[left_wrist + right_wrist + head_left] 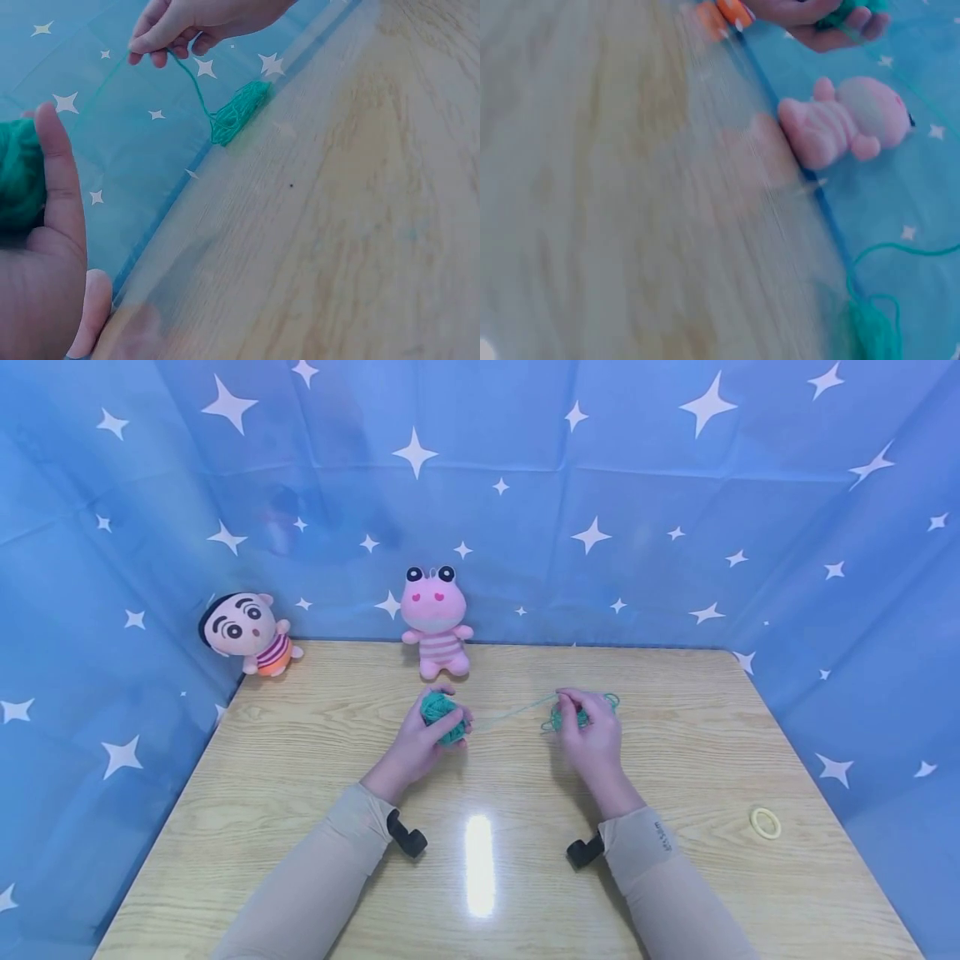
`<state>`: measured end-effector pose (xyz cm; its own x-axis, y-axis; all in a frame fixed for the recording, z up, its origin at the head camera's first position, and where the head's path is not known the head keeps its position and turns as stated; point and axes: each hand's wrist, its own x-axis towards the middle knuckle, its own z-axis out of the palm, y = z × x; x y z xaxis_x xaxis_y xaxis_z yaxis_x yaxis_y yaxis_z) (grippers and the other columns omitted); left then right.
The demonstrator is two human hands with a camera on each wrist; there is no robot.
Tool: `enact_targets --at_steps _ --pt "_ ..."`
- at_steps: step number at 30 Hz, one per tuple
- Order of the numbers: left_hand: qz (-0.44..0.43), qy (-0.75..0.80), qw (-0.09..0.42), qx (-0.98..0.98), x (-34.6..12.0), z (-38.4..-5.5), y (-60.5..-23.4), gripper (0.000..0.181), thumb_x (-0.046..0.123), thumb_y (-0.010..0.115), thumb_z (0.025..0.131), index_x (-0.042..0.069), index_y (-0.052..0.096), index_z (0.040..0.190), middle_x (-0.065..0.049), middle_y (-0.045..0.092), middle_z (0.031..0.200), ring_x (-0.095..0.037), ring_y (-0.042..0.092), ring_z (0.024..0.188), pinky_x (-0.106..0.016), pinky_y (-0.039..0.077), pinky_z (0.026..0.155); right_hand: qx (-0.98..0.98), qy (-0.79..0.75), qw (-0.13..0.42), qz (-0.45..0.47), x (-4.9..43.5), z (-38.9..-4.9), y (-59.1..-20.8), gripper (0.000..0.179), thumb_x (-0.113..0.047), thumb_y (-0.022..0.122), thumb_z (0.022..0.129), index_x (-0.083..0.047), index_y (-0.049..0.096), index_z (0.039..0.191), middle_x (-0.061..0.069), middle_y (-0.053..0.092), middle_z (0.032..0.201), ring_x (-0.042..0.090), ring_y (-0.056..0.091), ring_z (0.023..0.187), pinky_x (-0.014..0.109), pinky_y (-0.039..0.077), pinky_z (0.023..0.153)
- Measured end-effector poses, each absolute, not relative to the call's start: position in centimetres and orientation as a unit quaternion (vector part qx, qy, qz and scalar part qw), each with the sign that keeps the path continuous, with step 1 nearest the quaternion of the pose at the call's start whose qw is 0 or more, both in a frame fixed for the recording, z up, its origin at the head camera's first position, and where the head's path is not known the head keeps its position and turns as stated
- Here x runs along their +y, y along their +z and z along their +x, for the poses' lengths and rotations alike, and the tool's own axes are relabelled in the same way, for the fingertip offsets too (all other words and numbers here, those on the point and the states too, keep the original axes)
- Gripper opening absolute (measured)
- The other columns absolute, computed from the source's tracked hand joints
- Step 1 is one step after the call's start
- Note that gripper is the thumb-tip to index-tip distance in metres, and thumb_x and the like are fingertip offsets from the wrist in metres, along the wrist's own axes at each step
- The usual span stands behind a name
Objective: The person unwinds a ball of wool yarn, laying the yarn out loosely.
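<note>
My left hand (pixel 420 735) grips a ball of green yarn (pixel 444 717), thumb across its front and fingers around the far side. From the ball a thin strand (pixel 517 710) runs over to my right hand (pixel 592 731), which pinches it between thumb and fingertips above the table. Under and behind the right hand lies a loose heap of green yarn (pixel 238 116), partly hidden by that hand in the head view. In the left wrist view, the strand drops from the pinching fingers (pixel 161 37) down to this heap.
A pink striped plush toy (pixel 437 627) sits at the table's back edge, beyond the left hand. Another plush doll (pixel 251 635) with black hair leans at the back left corner. A pale yellow ring (pixel 765 823) lies on the wooden table (pixel 300 760) at the right.
</note>
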<state>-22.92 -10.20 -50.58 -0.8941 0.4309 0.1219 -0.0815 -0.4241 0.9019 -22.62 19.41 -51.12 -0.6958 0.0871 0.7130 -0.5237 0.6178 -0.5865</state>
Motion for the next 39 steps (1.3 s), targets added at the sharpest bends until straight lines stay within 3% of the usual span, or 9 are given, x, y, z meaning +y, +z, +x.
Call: enact_targets --at_steps 2,8,12,15,18,21,25,33,39 --pt "0.168 0.832 0.149 0.507 -10.2 -22.9 -50.5 0.033 0.000 0.052 0.112 0.025 0.047 0.133 0.003 0.073 0.107 -0.012 0.073 0.101 -0.028 0.066 0.085 -0.822 0.415 0.372 0.121 19.9 -22.8 -51.4 0.014 -0.005 0.070 0.105 0.002 0.081 0.108 0.018 0.080 0.091 0.032 0.067 0.087 0.045 0.055 0.080" --pt "0.142 0.834 0.141 0.514 -10.2 -23.0 -50.4 0.023 0.000 0.055 0.110 0.019 0.053 0.121 -0.001 0.064 0.109 -0.017 0.076 0.114 -0.031 0.066 0.098 -0.814 0.427 0.383 0.091 21.7 -23.1 -51.6 0.016 -0.007 0.068 0.107 0.004 0.080 0.111 0.020 0.079 0.094 0.019 0.066 0.088 0.024 0.052 0.080" --pt "0.122 0.824 0.130 0.537 -10.2 -23.3 -50.6 0.018 0.002 0.060 0.109 0.016 0.057 0.118 -0.005 0.065 0.126 -0.015 0.073 0.101 -0.027 0.065 0.089 -0.813 0.436 0.383 0.051 23.0 -23.2 -51.6 0.019 -0.010 0.067 0.109 0.003 0.080 0.113 0.021 0.079 0.095 -0.005 0.058 0.090 0.036 0.050 0.077" --pt "0.111 0.820 0.128 0.546 -10.2 -23.3 -50.6 0.020 0.002 0.061 0.108 0.014 0.057 0.122 -0.004 0.068 0.129 -0.015 0.068 0.092 -0.025 0.062 0.080 -0.816 0.437 0.378 0.024 24.2 -23.3 -51.7 0.021 -0.013 0.067 0.109 0.003 0.080 0.115 0.022 0.080 0.097 -0.012 0.053 0.091 0.039 0.047 0.078" --pt "0.105 0.817 0.131 0.552 -10.2 -23.3 -50.6 0.022 0.003 0.061 0.108 0.009 0.056 0.129 -0.001 0.072 0.116 -0.013 0.066 0.090 -0.023 0.062 0.077 -0.826 0.424 0.371 0.000 25.4 -23.5 -51.9 0.022 -0.014 0.067 0.110 0.002 0.080 0.116 0.022 0.081 0.099 -0.004 0.057 0.091 0.036 0.045 0.080" --pt "0.107 0.812 0.132 0.559 -10.3 -23.4 -50.6 0.025 0.005 0.062 0.109 0.005 0.055 0.133 0.003 0.068 0.103 -0.010 0.065 0.088 -0.022 0.061 0.076 -0.840 0.408 0.357 -0.030 26.7 -23.6 -52.1 0.024 -0.016 0.066 0.110 0.001 0.080 0.118 0.022 0.080 0.103 0.017 0.065 0.092 0.036 0.045 0.083" --pt "0.114 0.816 0.139 0.549 -10.4 -23.4 -50.6 0.020 0.004 0.060 0.109 0.012 0.056 0.127 0.005 0.064 0.097 -0.010 0.066 0.084 -0.023 0.060 0.073 -0.859 0.385 0.331 -0.067 27.9 -23.6 -52.2 0.026 -0.018 0.065 0.111 0.000 0.080 0.121 0.024 0.079 0.114 0.039 0.070 0.100 0.041 0.049 0.087" --pt "0.145 0.833 0.159 0.509 -10.5 -23.0 -50.2 0.024 0.003 0.053 0.108 0.021 0.047 0.120 -0.002 0.065 0.120 -0.013 0.068 0.083 -0.023 0.059 0.072 -0.889 0.352 0.280 -0.090 28.5 -23.4 -52.0 0.026 -0.018 0.066 0.110 0.002 0.080 0.121 0.028 0.076 0.123 0.045 0.070 0.103 0.057 0.056 0.092" --pt "0.131 0.822 0.156 0.532 -10.3 -23.3 -50.6 0.032 -0.001 0.056 0.110 0.022 0.049 0.131 -0.001 0.067 0.108 -0.014 0.067 0.090 -0.026 0.061 0.076 -0.918 0.325 0.196 -0.114 28.8 -23.1 -52.1 0.031 -0.023 0.062 0.111 -0.001 0.080 0.124 0.028 0.072 0.128 0.048 0.065 0.117 0.064 0.053 0.101"
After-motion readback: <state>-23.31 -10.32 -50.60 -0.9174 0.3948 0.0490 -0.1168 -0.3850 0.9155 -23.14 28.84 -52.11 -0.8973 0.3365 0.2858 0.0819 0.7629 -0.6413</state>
